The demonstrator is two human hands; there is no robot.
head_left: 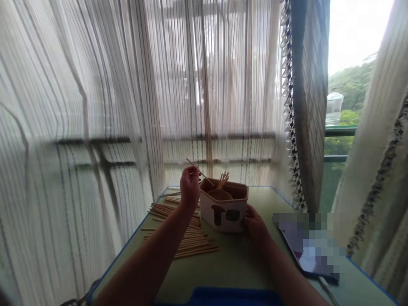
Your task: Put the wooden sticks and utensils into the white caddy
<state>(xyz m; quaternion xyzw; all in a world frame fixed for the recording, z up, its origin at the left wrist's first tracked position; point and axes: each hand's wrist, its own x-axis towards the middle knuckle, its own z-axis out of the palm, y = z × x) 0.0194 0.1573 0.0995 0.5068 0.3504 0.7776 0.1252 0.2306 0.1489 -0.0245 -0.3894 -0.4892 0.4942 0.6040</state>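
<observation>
Pinched in my left hand is a thin wooden chopstick, tilted, its lower end over the opening of a white box. The box has a brown rim and dark mushroom-like shapes on its front. Inside it, a small bundle of chopsticks stands upright by a round brown piece. My right hand grips the lower right side of the box; some of its fingers are hidden behind it. Many loose chopsticks lie in rows left of the box, partly covered by my left forearm.
The pale green table has a blue edge. A tablet-like device, partly blurred out, lies at the right with a white cable. A blue object is at the near edge. Sheer curtains hang close behind the table.
</observation>
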